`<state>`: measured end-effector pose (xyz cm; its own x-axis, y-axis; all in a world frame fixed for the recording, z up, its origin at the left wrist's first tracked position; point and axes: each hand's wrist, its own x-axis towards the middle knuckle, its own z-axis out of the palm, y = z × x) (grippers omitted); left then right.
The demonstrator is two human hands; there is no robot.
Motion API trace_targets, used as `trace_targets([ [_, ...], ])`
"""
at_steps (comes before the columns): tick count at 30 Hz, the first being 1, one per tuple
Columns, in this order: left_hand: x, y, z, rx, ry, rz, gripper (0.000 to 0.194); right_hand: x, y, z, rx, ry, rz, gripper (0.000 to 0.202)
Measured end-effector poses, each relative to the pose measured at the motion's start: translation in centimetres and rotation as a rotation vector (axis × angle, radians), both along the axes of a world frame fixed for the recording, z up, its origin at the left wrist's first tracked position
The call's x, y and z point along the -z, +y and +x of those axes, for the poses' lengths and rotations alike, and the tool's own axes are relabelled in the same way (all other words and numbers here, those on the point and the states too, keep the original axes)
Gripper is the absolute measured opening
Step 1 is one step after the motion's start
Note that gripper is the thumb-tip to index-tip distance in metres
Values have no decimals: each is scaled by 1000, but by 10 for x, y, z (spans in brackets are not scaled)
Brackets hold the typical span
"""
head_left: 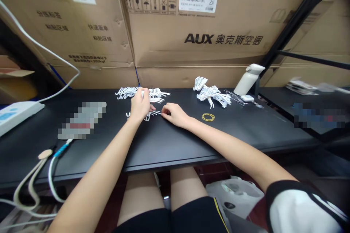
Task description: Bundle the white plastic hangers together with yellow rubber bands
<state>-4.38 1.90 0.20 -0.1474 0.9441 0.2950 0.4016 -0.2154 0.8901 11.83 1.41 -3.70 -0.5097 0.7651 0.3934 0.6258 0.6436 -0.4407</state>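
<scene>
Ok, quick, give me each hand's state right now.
Left hand: fingers curled over white hooked pieces; whether it grips any cannot be told.
Right hand: fingertips drawn together at the pieces' ends; a grip cannot be confirmed.

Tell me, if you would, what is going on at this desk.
The left hand is over thin white hook-ended strips on the black desk, while the right hand has its fingers at the strips' straight ends. Farther right lie bunched white strips and yellow bands.
</scene>
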Motion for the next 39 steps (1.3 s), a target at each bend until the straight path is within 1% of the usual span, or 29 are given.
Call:
trace_targets([
  [4,-2,-2,-1,-7,1,-34,27,-9,6,16,84,-91,-26,10],
  [8,-3,-3,0,-10,-27,-41,25,-16,18,41,155,-114,-135,10],
  [10,-2,-2,0,-3,-16,-31,24,-17,24,49,152,-93,-148,7],
  [12,-1,-2,-1,8,19,-15,24,-16,27,52,121,-77,-124,4],
  [15,2,-1,-2,31,89,34,26,-13,28,51,87,-72,-80,6],
  [18,4,-2,0,80,115,77,27,-13,27,49,103,-36,-20,10],
  [20,4,-3,1,106,106,75,26,-15,28,49,137,58,34,9],
  [23,2,-5,5,132,79,47,24,-19,28,48,186,268,90,10],
  [26,0,-7,7,151,61,26,25,-24,25,45,168,396,120,13],
  [33,3,-7,9,199,30,-16,27,-27,14,40,24,379,74,18],
  [39,4,-8,9,209,6,-28,26,-27,10,35,-23,348,30,20],
])
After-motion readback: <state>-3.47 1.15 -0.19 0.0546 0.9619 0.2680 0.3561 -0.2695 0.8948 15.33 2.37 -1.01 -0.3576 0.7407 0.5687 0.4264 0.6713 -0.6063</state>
